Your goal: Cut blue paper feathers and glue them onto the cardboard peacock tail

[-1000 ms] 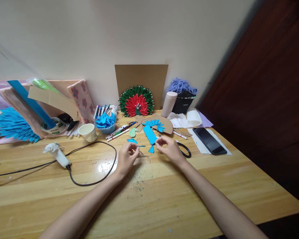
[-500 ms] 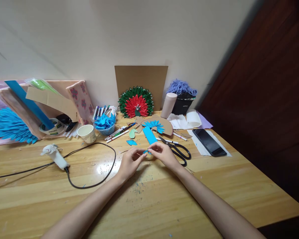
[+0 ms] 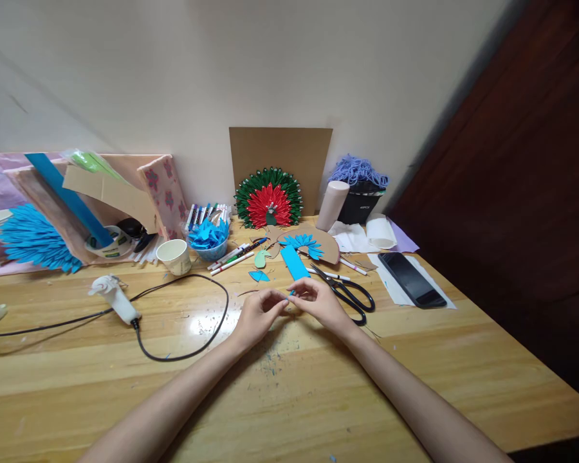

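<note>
Though tiny — one sliver, two hands

Apart a second ago, the left hand and right hand now meet below frame centre, pinching a blue scrap.

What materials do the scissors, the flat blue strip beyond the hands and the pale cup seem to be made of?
Scissors: black handles, slightly shiny, probably plastic or coated metal; thin pointed blades suggest metal.
Blue strip: matte, evenly coloured, straight-edged, perhaps paper or fabric; its texture is too small to tell.
Cup: likely paper, from the dull pale wall and thin rim.
</note>
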The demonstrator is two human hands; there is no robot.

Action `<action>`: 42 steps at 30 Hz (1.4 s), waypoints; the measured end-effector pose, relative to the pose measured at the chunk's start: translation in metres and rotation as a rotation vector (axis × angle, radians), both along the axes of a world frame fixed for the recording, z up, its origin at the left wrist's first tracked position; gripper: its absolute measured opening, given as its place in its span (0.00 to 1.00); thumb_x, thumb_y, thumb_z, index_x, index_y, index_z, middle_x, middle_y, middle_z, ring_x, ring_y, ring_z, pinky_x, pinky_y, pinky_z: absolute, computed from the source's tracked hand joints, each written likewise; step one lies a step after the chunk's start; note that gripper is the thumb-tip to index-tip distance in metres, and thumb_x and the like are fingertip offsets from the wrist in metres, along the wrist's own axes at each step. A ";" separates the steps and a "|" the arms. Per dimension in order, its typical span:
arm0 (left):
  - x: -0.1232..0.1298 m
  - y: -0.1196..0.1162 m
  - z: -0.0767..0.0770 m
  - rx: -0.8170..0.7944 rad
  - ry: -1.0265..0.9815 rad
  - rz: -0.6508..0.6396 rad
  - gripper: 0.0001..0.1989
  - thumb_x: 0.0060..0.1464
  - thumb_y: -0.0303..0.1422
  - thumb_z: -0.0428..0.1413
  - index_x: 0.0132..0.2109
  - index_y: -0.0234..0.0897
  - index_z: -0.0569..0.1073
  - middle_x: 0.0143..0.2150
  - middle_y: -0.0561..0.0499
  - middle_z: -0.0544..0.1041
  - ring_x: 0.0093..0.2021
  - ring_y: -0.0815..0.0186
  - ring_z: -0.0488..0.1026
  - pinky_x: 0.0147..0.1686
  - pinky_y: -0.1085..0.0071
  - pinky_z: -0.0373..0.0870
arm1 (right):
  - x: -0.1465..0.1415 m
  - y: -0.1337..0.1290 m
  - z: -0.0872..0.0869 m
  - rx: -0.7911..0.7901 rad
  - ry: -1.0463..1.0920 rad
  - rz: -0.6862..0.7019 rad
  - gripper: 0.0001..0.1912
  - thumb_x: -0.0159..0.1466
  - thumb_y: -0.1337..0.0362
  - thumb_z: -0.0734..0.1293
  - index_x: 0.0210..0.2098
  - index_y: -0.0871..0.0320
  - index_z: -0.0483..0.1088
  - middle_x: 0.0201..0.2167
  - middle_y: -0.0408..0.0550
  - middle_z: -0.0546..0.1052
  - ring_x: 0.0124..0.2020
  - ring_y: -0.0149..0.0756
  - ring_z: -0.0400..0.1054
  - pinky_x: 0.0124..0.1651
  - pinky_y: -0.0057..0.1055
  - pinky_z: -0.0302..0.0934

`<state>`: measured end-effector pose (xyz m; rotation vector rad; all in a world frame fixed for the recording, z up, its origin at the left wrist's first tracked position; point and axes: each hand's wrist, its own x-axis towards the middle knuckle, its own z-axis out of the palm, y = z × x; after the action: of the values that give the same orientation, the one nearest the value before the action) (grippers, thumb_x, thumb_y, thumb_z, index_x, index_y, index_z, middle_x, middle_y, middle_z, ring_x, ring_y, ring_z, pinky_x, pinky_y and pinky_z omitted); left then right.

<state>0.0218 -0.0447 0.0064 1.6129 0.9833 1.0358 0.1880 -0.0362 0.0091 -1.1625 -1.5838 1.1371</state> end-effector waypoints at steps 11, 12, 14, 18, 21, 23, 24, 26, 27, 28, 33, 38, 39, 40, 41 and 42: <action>0.002 0.005 -0.006 -0.239 -0.235 -0.007 0.13 0.46 0.38 0.57 0.34 0.31 0.72 0.31 0.48 0.75 0.29 0.65 0.73 0.33 0.67 0.71 | 0.000 0.001 0.002 -0.046 0.066 0.016 0.12 0.51 0.61 0.69 0.33 0.60 0.69 0.29 0.45 0.73 0.32 0.32 0.69 0.37 0.30 0.64; 0.002 0.005 -0.005 -0.242 -0.242 -0.003 0.12 0.46 0.37 0.57 0.34 0.31 0.72 0.31 0.48 0.75 0.29 0.66 0.73 0.33 0.68 0.71 | 0.000 0.001 0.002 -0.047 0.070 0.019 0.12 0.51 0.62 0.68 0.33 0.60 0.68 0.29 0.45 0.73 0.32 0.32 0.69 0.37 0.30 0.64; 0.002 0.005 -0.004 -0.241 -0.245 0.008 0.11 0.46 0.37 0.57 0.33 0.31 0.72 0.30 0.49 0.74 0.29 0.67 0.72 0.32 0.69 0.71 | -0.001 0.001 0.002 -0.046 0.077 0.025 0.12 0.52 0.62 0.68 0.34 0.60 0.68 0.29 0.45 0.72 0.32 0.32 0.68 0.36 0.29 0.64; 0.003 0.005 -0.004 -0.220 -0.229 0.026 0.11 0.47 0.37 0.57 0.32 0.31 0.71 0.29 0.50 0.73 0.28 0.69 0.71 0.31 0.72 0.70 | -0.001 0.001 0.002 -0.016 0.077 0.000 0.11 0.52 0.63 0.67 0.35 0.60 0.67 0.29 0.44 0.71 0.31 0.31 0.67 0.35 0.28 0.63; 0.003 0.005 -0.006 -0.218 -0.238 0.015 0.11 0.48 0.37 0.56 0.32 0.32 0.70 0.28 0.51 0.72 0.28 0.69 0.72 0.31 0.72 0.69 | 0.000 0.001 0.001 0.000 0.072 -0.015 0.11 0.52 0.64 0.66 0.35 0.59 0.66 0.28 0.43 0.70 0.31 0.30 0.67 0.35 0.27 0.63; 0.003 0.005 -0.007 -0.211 -0.232 0.015 0.12 0.47 0.39 0.56 0.31 0.32 0.70 0.27 0.51 0.72 0.28 0.68 0.72 0.31 0.71 0.69 | 0.000 0.002 0.000 0.000 0.072 -0.008 0.11 0.53 0.64 0.66 0.35 0.59 0.66 0.28 0.43 0.69 0.31 0.30 0.66 0.35 0.27 0.62; 0.003 0.005 -0.008 -0.203 -0.224 0.020 0.12 0.47 0.39 0.56 0.31 0.32 0.70 0.27 0.51 0.72 0.28 0.68 0.71 0.31 0.71 0.69 | 0.000 0.002 -0.001 -0.002 0.073 -0.004 0.11 0.53 0.64 0.66 0.35 0.59 0.66 0.28 0.43 0.69 0.31 0.30 0.66 0.36 0.27 0.62; 0.003 0.005 -0.008 -0.183 -0.209 0.037 0.13 0.47 0.40 0.56 0.30 0.32 0.70 0.27 0.51 0.72 0.29 0.68 0.71 0.31 0.72 0.69 | 0.000 0.002 -0.002 -0.011 0.077 0.003 0.11 0.53 0.63 0.66 0.35 0.59 0.65 0.29 0.43 0.69 0.32 0.31 0.66 0.36 0.28 0.62; 0.003 0.005 -0.008 -0.173 -0.206 0.046 0.13 0.47 0.41 0.56 0.30 0.32 0.70 0.27 0.51 0.72 0.29 0.68 0.70 0.31 0.72 0.68 | -0.001 0.002 -0.002 -0.020 0.077 0.007 0.11 0.53 0.62 0.66 0.35 0.59 0.65 0.29 0.43 0.69 0.32 0.31 0.65 0.36 0.28 0.62; 0.003 0.005 -0.008 -0.163 -0.202 0.052 0.13 0.47 0.41 0.56 0.30 0.33 0.70 0.28 0.51 0.72 0.29 0.68 0.70 0.31 0.72 0.68 | -0.002 0.001 -0.001 -0.030 0.076 0.013 0.11 0.53 0.62 0.66 0.34 0.59 0.65 0.30 0.43 0.69 0.32 0.31 0.65 0.35 0.28 0.61; 0.002 0.005 -0.008 -0.142 -0.167 0.072 0.14 0.47 0.41 0.55 0.30 0.33 0.71 0.28 0.50 0.72 0.29 0.68 0.70 0.31 0.72 0.66 | -0.005 0.000 0.000 -0.048 0.020 0.022 0.10 0.54 0.59 0.65 0.27 0.59 0.63 0.25 0.41 0.67 0.27 0.30 0.63 0.31 0.26 0.59; 0.002 0.005 -0.008 -0.165 -0.157 0.071 0.13 0.47 0.41 0.56 0.32 0.33 0.70 0.30 0.49 0.72 0.30 0.67 0.70 0.34 0.71 0.67 | -0.003 0.001 -0.002 -0.018 0.015 -0.005 0.11 0.54 0.58 0.65 0.26 0.59 0.62 0.25 0.42 0.67 0.27 0.30 0.63 0.31 0.26 0.59; 0.002 0.004 -0.006 -0.172 -0.166 0.067 0.13 0.47 0.40 0.56 0.34 0.33 0.70 0.32 0.48 0.72 0.32 0.67 0.71 0.34 0.70 0.68 | -0.002 0.001 -0.002 -0.016 0.017 -0.005 0.11 0.54 0.58 0.66 0.27 0.59 0.62 0.25 0.42 0.67 0.27 0.30 0.63 0.31 0.26 0.59; 0.001 0.002 -0.003 -0.173 -0.173 0.066 0.14 0.47 0.40 0.56 0.36 0.33 0.70 0.34 0.48 0.72 0.33 0.66 0.71 0.35 0.70 0.68 | -0.003 -0.001 -0.002 -0.015 0.014 -0.004 0.11 0.54 0.58 0.66 0.27 0.59 0.62 0.25 0.42 0.67 0.27 0.30 0.63 0.30 0.26 0.59; 0.000 0.000 0.000 -0.166 -0.172 0.069 0.15 0.46 0.40 0.56 0.38 0.34 0.70 0.36 0.47 0.72 0.34 0.65 0.71 0.35 0.69 0.68 | -0.004 -0.002 -0.001 -0.016 0.004 0.001 0.11 0.54 0.58 0.66 0.27 0.59 0.62 0.25 0.42 0.67 0.27 0.30 0.64 0.30 0.26 0.59; -0.002 -0.002 0.004 -0.148 -0.157 0.073 0.15 0.46 0.39 0.57 0.39 0.34 0.70 0.36 0.46 0.72 0.34 0.65 0.71 0.34 0.69 0.69 | -0.005 -0.005 0.000 -0.016 -0.015 0.013 0.11 0.54 0.58 0.66 0.27 0.59 0.62 0.25 0.42 0.67 0.27 0.31 0.64 0.30 0.26 0.59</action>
<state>0.0198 -0.0469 0.0101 1.3626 0.9944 1.0951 0.1829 -0.0407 0.0087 -1.1747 -1.5984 1.1541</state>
